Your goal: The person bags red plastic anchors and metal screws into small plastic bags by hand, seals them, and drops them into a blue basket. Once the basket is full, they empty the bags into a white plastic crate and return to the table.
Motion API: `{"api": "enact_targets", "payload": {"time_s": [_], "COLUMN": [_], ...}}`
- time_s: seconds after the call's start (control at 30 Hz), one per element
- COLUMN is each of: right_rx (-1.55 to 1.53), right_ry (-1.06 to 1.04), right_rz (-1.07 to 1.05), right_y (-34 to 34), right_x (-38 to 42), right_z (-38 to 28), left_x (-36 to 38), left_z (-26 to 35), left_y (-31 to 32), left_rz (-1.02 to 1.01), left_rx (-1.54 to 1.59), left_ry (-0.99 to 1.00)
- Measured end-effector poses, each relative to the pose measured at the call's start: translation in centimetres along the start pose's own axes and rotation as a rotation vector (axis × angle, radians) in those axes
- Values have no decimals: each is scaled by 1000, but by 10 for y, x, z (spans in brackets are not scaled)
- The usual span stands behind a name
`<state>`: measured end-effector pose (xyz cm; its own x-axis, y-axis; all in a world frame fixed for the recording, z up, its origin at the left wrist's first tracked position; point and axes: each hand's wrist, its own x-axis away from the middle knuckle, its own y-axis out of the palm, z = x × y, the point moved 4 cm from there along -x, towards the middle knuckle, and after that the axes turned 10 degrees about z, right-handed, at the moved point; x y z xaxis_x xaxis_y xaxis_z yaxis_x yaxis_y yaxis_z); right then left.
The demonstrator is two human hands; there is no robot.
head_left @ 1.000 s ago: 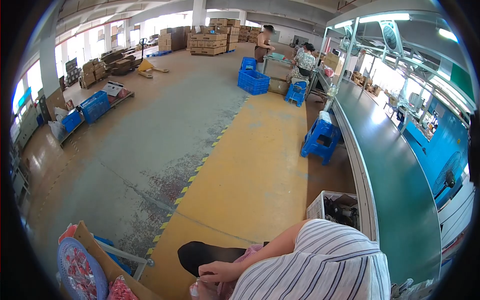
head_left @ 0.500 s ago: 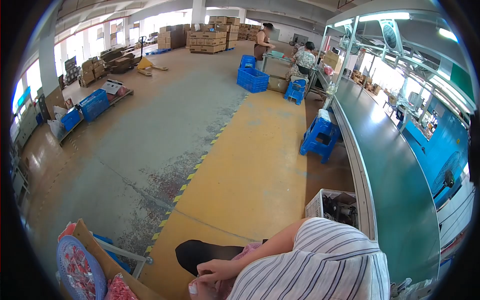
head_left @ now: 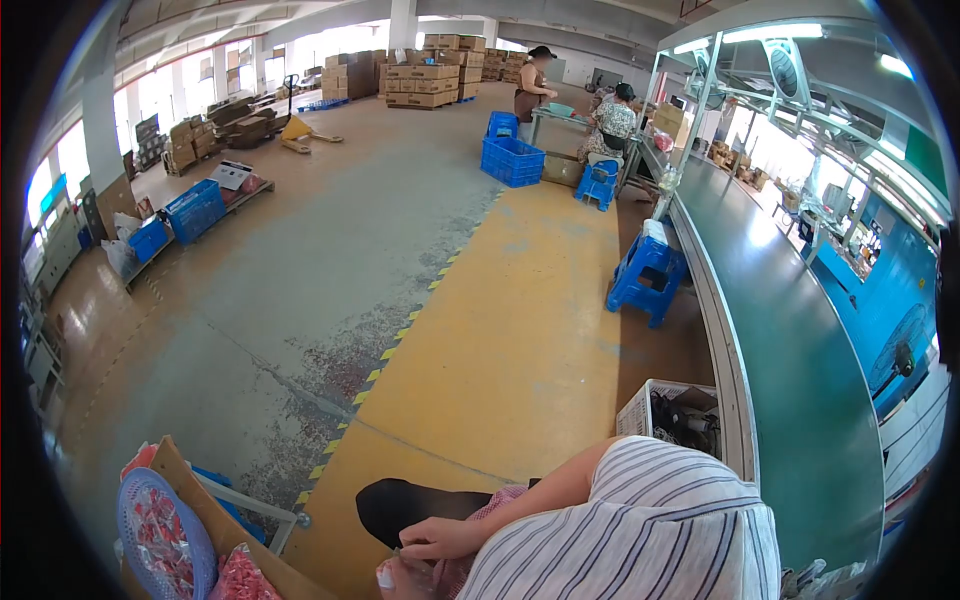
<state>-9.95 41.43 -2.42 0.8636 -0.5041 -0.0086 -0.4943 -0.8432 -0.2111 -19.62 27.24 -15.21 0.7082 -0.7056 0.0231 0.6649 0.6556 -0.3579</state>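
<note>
At the near end of the yellow floor strip (head_left: 500,350), low in the head view, the right hand (head_left: 438,540) lies against the left hand (head_left: 405,580). The fingers of the right hand are bent; whether either grip is closed on anything cannot be told, the palms being hidden. A small white patch (head_left: 384,578) shows at the tip of the left hand; whether it is a held piece or a finger covering is unclear. Just beyond the hands lies a dark-covered leg (head_left: 390,508), with checked cloth (head_left: 497,498) beside it; the striped garment (head_left: 620,535) fills the lower right. To the left, a lavender basket (head_left: 203,550) of red packets (head_left: 158,530) stands along the near side of a brown board (head_left: 200,490), near some red pieces (head_left: 245,578). A white crate (head_left: 633,412) of dark items sits on the floor beside the left edge of the long green counter (head_left: 780,370), with a blue stool (head_left: 645,275) farther along that edge. In the distance appear two co-workers, one standing (head_left: 530,95), one seated (head_left: 612,125), and stacked cartons (head_left: 425,80).
</note>
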Motion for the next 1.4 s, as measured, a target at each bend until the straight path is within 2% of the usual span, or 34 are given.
{"api": "enact_targets", "payload": {"time_s": [0.07, 0.13, 0.27, 0.37, 0.43, 0.5, 0.53, 0.57, 0.6, 0.63, 0.73, 0.93, 1.13, 1.23, 1.3, 1.33, 1.37, 1.4], "right_rx": [-25, -79, -50, -9, 26, -93, -134, -112, -147, -197, -306, -332, -311, -94, -11, -121, -135, -48], "right_ry": [30, 73, 6, 13, 65, 196, 238, 99, 212, 228, 277, 393, 340, 89, 87, 280, 173, -18], "right_rz": [-10, -5, -3, 47, 73, 94, 123, 132, 93, 85, 25, 46, 3, 17, 0, 3, 61, 115], "right_y": [-1, -2, 4, 3, 4, -3, -3, -6, -7, -11, -10, -13, -16, -11, -14, -13, -11, -12], "right_x": [0, 1, -2, -3, -5, -3, -1, -2, -1, 1, 4, 3, 7, 5, 2, 3, 2, 1], "right_z": [-4, -13, -1, 8, 18, -1, 2, 2, 4, -1, -8, -11, -9, -16, 0, 3, 10, 5], "left_x": [0, -1, 0, -8, -2, -5, -4, -3, -4, -4, -1, -3, -3, -8, -9, -10, -12, -11], "left_z": [71, 93, 111, 95, 119, 114, 105, 116, 122, 104, 115, 107, 111, 106, 100, 105, 110, 105], "left_y": [-12, -13, -11, -12, -12, -12, -10, -13, -16, -10, -15, -13, -13, -11, -10, -10, -11, -7], "left_rz": [44, 59, 86, 112, 134, 159, 158, 189, 144, 199, 196, 235, 243, 234, 216, 171, 136, 117], "left_rx": [77, 276, 672, 708, 782, 724, 800, 804, 770, 819, 889, 943, 919, 828, 739, 647, 556, 644], "left_ry": [97, -110, -522, -405, -507, -474, -529, -595, -551, -596, -661, -603, -613, -534, -507, -415, -320, -393]}}
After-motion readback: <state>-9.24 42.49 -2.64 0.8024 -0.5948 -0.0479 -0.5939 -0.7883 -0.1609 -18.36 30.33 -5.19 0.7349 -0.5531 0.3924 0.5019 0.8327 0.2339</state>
